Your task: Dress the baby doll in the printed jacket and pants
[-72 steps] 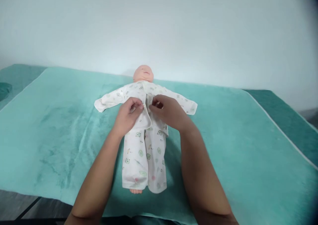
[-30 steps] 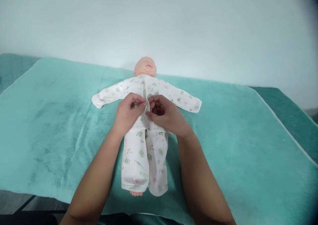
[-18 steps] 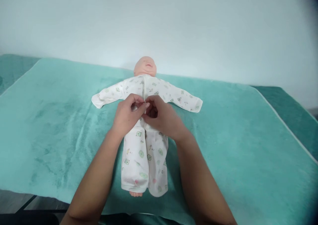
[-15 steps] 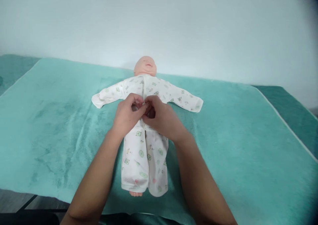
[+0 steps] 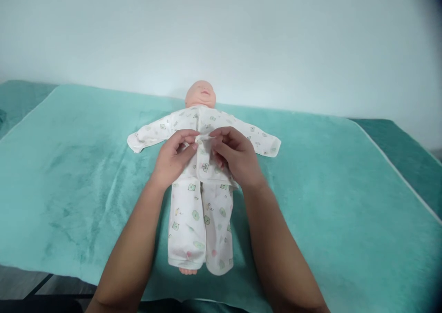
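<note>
A baby doll (image 5: 200,93) lies on its back, head away from me and arms spread. It wears a white printed baby shirt (image 5: 207,163) and matching pants (image 5: 188,221). At the middle of the shirt front, my left hand (image 5: 174,159) pinches the cloth by the opening edge between thumb and index finger. Just to its right, my right hand (image 5: 238,156) pinches a fold of the same shirt front. The cloth between the two hands is slightly raised. Any fastener there is too small or hidden to make out. Bare toes (image 5: 188,271) show below one pant leg.
A light green plush blanket (image 5: 86,165) lies under the doll, over a darker green cover (image 5: 397,142) seen at both sides. A pale wall (image 5: 221,37) rises directly behind the doll's head. Grey floor (image 5: 20,281) shows at the lower left.
My hands, close together with fingertips meeting at the shirt's middle, have moved apart. My right hand has shifted right, and the lower shirt front now shows between them.
</note>
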The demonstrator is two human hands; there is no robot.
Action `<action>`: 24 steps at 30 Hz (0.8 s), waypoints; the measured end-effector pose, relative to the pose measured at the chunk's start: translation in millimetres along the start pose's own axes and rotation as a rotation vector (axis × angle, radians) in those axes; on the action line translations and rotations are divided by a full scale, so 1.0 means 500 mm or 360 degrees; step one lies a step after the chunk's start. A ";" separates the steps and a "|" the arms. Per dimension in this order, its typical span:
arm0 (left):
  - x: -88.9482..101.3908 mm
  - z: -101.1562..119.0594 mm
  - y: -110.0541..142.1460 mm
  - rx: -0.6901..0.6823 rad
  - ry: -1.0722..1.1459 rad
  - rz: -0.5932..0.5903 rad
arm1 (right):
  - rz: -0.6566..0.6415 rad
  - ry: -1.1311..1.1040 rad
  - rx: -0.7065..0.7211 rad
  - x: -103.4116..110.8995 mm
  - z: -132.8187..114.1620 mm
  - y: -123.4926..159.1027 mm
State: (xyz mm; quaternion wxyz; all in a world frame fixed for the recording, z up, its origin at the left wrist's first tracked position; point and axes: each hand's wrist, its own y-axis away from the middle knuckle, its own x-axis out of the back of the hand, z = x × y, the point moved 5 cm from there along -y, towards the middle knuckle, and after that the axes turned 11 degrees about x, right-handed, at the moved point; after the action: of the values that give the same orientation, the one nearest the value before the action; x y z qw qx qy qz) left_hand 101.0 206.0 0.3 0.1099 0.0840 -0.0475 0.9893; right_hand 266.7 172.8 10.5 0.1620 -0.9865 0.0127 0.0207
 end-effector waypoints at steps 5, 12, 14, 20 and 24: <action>0.018 0.014 -0.021 -0.0215 -0.0237 0.0291 | 0.0405 0.0496 0.0448 0.014 -0.026 -0.008; -0.004 0.037 -0.102 -0.0084 -0.0490 0.0343 | 0.0239 0.1041 0.0726 -0.001 0.005 -0.044; -0.010 0.039 -0.114 -0.0019 -0.0553 0.0370 | 0.0220 0.1074 0.0714 -0.001 0.015 -0.046; -0.013 0.028 -0.118 -0.0024 -0.0388 0.0293 | 0.0150 0.1089 0.0624 0.000 0.020 -0.045; -0.017 0.046 -0.105 -0.0138 -0.0512 0.0365 | 0.0144 0.0996 0.0599 0.001 0.020 -0.045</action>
State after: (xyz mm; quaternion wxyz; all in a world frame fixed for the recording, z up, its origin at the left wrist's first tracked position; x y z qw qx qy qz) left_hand 124.6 252.7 25.1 -0.0090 0.2303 -0.1162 0.9661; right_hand 267.6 197.3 8.4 0.3278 -0.8965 0.1088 -0.2777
